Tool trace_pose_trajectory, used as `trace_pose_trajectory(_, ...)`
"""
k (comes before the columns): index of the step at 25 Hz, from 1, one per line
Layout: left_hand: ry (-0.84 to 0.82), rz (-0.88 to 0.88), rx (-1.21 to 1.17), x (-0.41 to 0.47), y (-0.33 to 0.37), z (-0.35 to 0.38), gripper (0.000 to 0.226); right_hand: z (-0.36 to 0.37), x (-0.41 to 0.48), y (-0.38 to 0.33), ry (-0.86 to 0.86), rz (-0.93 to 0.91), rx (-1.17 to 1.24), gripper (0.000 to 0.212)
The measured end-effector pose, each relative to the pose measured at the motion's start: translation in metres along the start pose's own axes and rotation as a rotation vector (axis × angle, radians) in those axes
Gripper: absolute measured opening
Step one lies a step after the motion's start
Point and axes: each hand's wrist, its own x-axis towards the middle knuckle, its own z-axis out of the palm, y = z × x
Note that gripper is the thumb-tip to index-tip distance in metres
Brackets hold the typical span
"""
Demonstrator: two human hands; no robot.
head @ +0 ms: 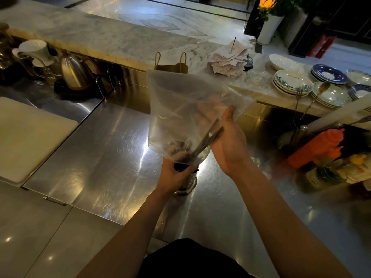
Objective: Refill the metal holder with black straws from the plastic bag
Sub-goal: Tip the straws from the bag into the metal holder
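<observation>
A clear plastic bag (176, 101) is held upended over the metal holder (187, 185), which stands on the steel counter. The bag's mouth reaches down to the holder's top. A few black straws (208, 139) slant inside the bag, and dark straw ends crowd the holder's mouth. My left hand (172, 175) wraps around the top of the holder and the bag's lower end. My right hand (226, 137) presses against the bag's right side, fingers on the plastic around the straws.
A white cutting board (30, 135) lies at the left. A kettle (73, 71) and dripper stand at the back left. A paper bag (170, 66) is behind the plastic bag. Stacked plates (291, 83), an orange squeeze bottle (315, 149) and garnishes crowd the right.
</observation>
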Motion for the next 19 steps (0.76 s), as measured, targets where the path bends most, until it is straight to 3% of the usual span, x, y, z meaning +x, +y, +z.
trace_pose_trajectory(6,0.028,-0.066,0.03,0.003,-0.003,-0.005,0.059,-0.001,0.002,-0.014,-0.051,-0.062,-0.019,0.066)
trace_pose_trajectory(12,0.03,-0.08,0.049,0.005,-0.015,-0.006,0.038,-0.002,-0.003,-0.01,-0.036,-0.056,-0.265,0.085)
trace_pose_trajectory(16,0.039,-0.135,0.053,0.004,-0.017,-0.007,0.052,-0.002,-0.008,-0.009,-0.033,-0.063,-0.281,0.088)
trace_pose_trajectory(19,0.058,-0.197,0.028,0.003,-0.02,-0.005,0.048,-0.002,-0.01,-0.012,-0.028,-0.078,-0.295,0.092)
